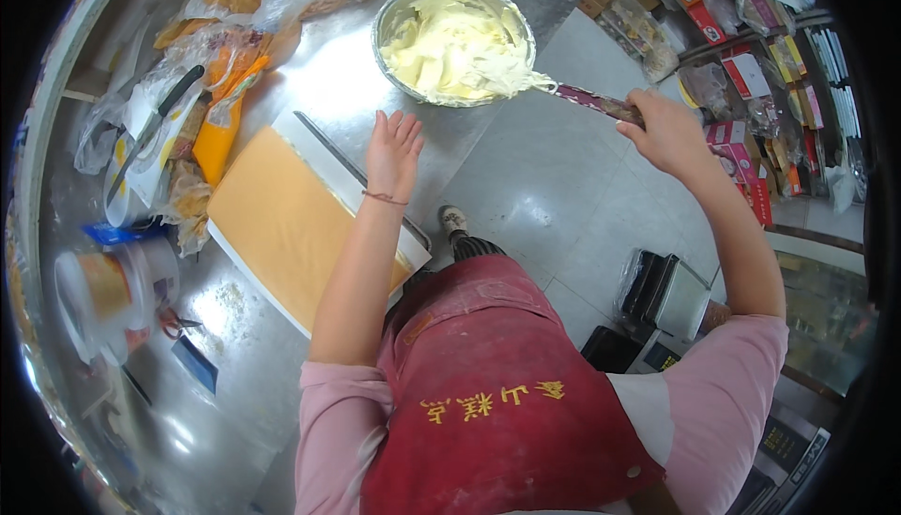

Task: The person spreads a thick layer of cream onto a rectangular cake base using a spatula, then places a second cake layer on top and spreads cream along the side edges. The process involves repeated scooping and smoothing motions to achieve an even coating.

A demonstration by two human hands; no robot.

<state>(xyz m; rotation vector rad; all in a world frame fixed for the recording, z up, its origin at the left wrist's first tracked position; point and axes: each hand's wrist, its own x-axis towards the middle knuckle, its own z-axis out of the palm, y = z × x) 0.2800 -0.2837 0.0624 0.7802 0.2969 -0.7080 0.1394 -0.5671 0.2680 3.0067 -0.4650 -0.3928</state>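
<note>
My right hand (665, 128) grips the dark reddish handle (595, 101) of a spatula, its far end smeared with cream. The spatula's head reaches over the rim of a round metal bowl (388, 73) and is hidden in pale yellow cream (457, 43). My left hand (394, 153), palm up with fingers spread, holds nothing just in front of the bowl. Beneath my left forearm lies a flat golden sponge cake sheet (281, 205) on white paper (246, 283). A metal tray edge (327, 145) shows along the cake's right side.
On the metal table (211, 402) at left are a black-handled knife (151, 124), an orange bag (222, 131), plastic wraps, a plastic tub (105, 290) and scissors (176, 321). Shelves of boxes (746, 75) stand right, across the tiled floor (528, 198). Black trays (647, 283) sit low.
</note>
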